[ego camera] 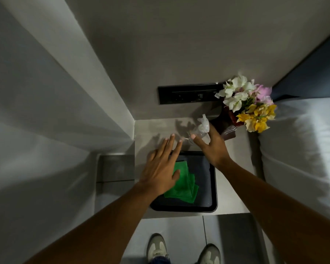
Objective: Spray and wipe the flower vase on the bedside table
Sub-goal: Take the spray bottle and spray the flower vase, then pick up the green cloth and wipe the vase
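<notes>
A dark red vase (229,130) with white, pink and yellow flowers (246,103) stands at the far right of the bedside table (152,130). Just left of it is a clear spray bottle (203,126) with a white head. My right hand (212,147) wraps it, thumb on its left side and fingers on its right. A folded green cloth (183,185) lies in a black tray (213,187) at the table's near side. My left hand (160,172) hovers flat over the cloth's left part and the tray's far left corner, fingers spread and holding nothing.
A black socket panel (187,94) is set in the wall behind the table. A bed with white linen (301,149) borders the table on the right. A grey wall (46,111) closes in the left. My shoes (157,248) stand on the tiled floor below.
</notes>
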Available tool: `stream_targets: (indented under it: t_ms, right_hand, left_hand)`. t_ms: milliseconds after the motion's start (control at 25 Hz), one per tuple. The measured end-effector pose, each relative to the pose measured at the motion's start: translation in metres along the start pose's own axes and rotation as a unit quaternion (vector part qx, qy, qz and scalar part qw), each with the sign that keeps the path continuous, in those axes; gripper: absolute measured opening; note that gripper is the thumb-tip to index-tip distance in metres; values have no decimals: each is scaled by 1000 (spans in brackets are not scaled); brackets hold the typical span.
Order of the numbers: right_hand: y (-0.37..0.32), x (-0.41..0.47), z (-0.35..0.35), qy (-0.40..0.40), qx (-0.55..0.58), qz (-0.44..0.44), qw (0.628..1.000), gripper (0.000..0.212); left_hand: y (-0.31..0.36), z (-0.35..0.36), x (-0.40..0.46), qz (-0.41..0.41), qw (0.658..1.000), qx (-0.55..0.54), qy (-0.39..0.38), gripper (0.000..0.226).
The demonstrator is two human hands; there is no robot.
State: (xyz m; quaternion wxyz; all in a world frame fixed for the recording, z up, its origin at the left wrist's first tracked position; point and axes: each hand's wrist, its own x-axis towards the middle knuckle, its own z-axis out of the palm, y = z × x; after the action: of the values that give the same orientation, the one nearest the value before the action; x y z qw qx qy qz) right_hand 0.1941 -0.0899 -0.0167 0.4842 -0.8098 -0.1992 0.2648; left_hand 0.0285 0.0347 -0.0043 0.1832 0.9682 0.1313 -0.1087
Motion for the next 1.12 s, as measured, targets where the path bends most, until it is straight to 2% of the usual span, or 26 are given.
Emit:
stream_targets:
  t_ms: [160, 240, 320, 440, 560, 640, 760, 880, 1040, 1120]
  right_hand:
    - [10, -42, 13, 58, 7, 60, 997, 83]
    - [23, -68, 28, 53, -58, 28, 996, 79]
    - [38, -91, 43, -3, -197, -45, 979, 76]
    - [59, -110, 62, -116, -337, -142, 924, 78]
    - [75, -114, 71, -204, -400, -137, 883, 85]
    - [78, -111, 76, -226, -426, -120, 868, 88]
    - [74, -106, 86, -211, -449, -104, 862, 87]
    - [70, -105, 93, -214, -477, -101, 846, 74]
    - [65, -97, 94, -197, -498, -113, 837, 57]
    - [60, -94, 88, -182, -458, -105, 864, 56]
  left_hand:
    - [-3, 24, -24, -11, 999, -1, -37, 93]
    - [-7, 38, -35, -18, 998, 12, -53, 86]
    - [-11, 52, -42, -31, 997, 13, -70, 78]
    - [-13, 70, -48, -45, 993, 14, -112, 67]
    - [-8, 82, -49, -60, 989, 3, -137, 62]
    - [-5, 86, -48, -84, 987, -37, -133, 61]
    - [-1, 85, -38, -134, 974, -150, -106, 63]
    - [4, 81, -32, -165, 961, -213, -64, 66]
    - [11, 65, -35, -140, 970, -182, -74, 67]
    - [19, 50, -33, -110, 983, -113, -90, 68]
